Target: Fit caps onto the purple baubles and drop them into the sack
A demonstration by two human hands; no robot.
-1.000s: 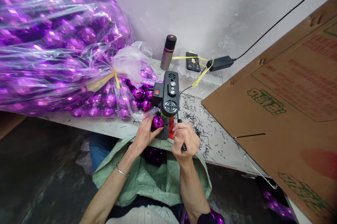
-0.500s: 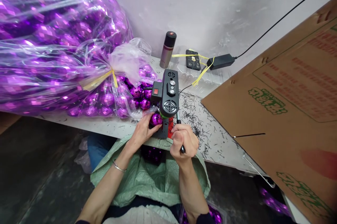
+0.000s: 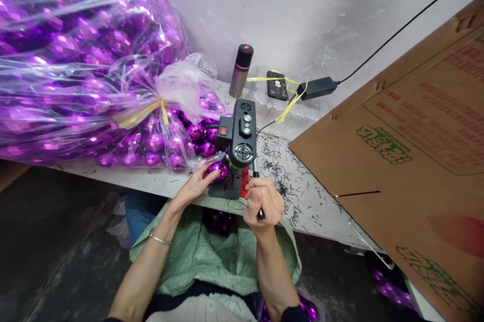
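Observation:
My left hand is closed around a shiny purple faceted ball, just left of a small black bench machine. The machine has round vents on top, silver buttons and a red switch at its side. Under its head, the slotted black base plate shows beside a red part. At the machine's right, my right hand is wrapped round the black grip of its metal lever. An open green woven sack hangs below the table edge at my lap, with purple balls inside.
A big clear bag of purple balls fills the left, tied with yellow ribbon. Behind stand a bottle, a black keypad-like box and a power adapter. A cardboard box leans at right. Black scraps litter the table.
My left hand has moved left with the purple ball, away from under the machine's head, and more of the base plate shows. My right hand stays on the lever, almost still.

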